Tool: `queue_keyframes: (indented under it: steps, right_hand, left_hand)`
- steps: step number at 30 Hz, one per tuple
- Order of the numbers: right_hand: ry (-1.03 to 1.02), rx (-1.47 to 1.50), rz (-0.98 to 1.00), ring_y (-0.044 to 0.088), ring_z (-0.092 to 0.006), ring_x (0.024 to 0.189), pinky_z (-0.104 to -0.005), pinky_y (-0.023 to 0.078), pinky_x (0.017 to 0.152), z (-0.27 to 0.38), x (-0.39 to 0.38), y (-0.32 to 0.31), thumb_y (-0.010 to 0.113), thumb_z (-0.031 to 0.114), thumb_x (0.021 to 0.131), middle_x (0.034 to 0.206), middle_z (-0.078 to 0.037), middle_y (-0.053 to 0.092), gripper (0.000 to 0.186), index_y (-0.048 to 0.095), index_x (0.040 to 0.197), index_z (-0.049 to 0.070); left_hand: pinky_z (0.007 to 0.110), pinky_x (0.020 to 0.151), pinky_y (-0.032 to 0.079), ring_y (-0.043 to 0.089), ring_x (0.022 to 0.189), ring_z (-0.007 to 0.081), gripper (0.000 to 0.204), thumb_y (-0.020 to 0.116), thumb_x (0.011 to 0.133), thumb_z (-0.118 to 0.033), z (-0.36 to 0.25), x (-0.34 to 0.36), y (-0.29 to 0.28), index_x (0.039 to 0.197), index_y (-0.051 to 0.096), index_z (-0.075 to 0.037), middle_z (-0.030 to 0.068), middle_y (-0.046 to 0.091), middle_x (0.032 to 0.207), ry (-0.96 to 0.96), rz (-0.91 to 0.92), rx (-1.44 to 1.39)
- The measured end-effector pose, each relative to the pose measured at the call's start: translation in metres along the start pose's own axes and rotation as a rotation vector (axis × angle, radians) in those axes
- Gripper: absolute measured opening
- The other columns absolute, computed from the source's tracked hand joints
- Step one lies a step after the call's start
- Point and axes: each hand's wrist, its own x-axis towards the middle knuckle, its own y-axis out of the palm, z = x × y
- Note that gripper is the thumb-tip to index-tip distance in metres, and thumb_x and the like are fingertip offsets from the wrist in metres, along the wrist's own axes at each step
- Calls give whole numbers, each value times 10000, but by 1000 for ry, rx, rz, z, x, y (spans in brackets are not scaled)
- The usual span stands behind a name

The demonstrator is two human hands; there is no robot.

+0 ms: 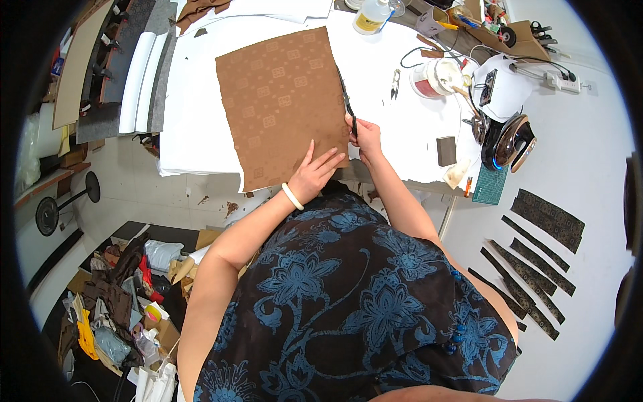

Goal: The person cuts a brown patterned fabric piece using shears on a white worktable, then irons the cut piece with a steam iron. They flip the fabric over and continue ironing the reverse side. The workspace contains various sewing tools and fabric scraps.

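Note:
A brown patterned sheet of fabric (274, 100) lies on the white-covered table, its near edge reaching the table's front. My left hand (313, 178) rests with spread fingers on the sheet's near right corner, a pale bangle (293, 196) round its wrist. At the right edge of the sheet my right hand (366, 139) is closed round a pair of black-handled scissors (351, 115). The scissor blades point away from me along that edge; how far apart they stand is hard to make out.
Right of the sheet are a white tub (435, 79), a utility knife (395, 85), a dark block (445, 151), an iron (516, 142) and a green cutting mat (490, 185). A clear bottle (372, 17) stands at the back. White paper rolls (143, 84) lie left.

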Motion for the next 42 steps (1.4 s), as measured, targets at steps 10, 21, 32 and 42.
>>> queue_keyframes:
  steps: [10, 21, 32, 42]
  right_hand:
    - [-12, -45, -33, 412, -57, 473, -251, 258, 427, 8, 21, 8, 835, 343, 883, 634, 22, 554, 384, 649, 718, 49]
    - [1, -28, -31, 403, -55, 466, -251, 247, 421, 4, 28, 6, 835, 306, 885, 641, 12, 562, 368, 646, 721, 36]
    - [-27, 6, -36, 398, -54, 465, -245, 235, 418, 18, 37, 15, 824, 270, 898, 648, 2, 559, 352, 632, 728, 29]
    - [-55, 39, -48, 415, -58, 460, -234, 255, 415, 26, 55, 25, 837, 308, 888, 640, 7, 554, 372, 624, 726, 49]
  left_hand:
    - [691, 1204, 290, 510, 1406, 244, 257, 679, 884, -61, -5, -3, -3, 1132, 732, -19, 32, 572, 1492, 28, -7, 2]
    - [682, 1199, 312, 537, 1386, 269, 250, 649, 906, -53, -7, -1, -10, 1142, 713, 1, 57, 604, 1460, 53, -60, -15]
    - [675, 1181, 345, 567, 1358, 276, 286, 690, 901, -52, -8, -3, -12, 1184, 698, -8, 60, 628, 1430, 89, -92, -36]
    - [666, 1182, 349, 568, 1360, 277, 201, 697, 890, -56, -10, -10, -13, 1085, 709, -9, 71, 631, 1429, 123, -100, -56]
